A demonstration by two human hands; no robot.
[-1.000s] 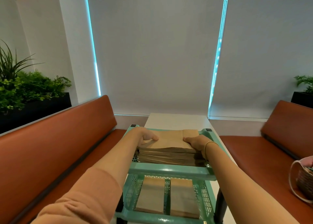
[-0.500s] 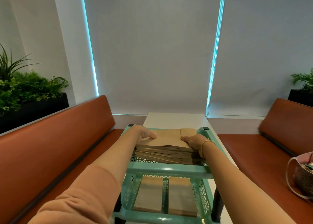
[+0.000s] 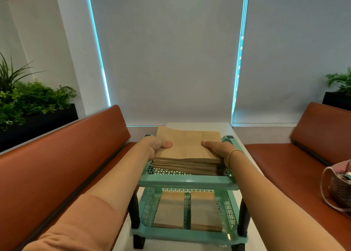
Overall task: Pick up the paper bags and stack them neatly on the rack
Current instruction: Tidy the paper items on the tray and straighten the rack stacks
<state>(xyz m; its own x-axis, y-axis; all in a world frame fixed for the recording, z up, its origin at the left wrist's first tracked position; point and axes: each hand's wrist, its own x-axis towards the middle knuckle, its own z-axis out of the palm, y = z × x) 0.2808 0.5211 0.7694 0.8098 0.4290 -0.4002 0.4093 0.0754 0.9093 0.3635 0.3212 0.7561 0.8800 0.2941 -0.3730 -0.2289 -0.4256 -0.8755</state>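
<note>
A thick stack of brown paper bags (image 3: 187, 146) sits over the top shelf of a teal plastic rack (image 3: 188, 181), its far end raised and reaching past the back rim. My left hand (image 3: 158, 146) grips the stack's left edge, thumb on top. My right hand (image 3: 218, 149) grips the right edge the same way. On the lower shelf lie two more piles of paper bags (image 3: 171, 210), side by side.
The rack stands on a narrow white table (image 3: 197, 126) between two brown benches (image 3: 62, 155). A woven basket bag (image 3: 340, 190) sits on the right bench. Planters with green plants stand behind both benches. Window blinds close off the back.
The far end of the stack has risen and now pokes above the rack's back rim. Both hands keep their hold on its sides.
</note>
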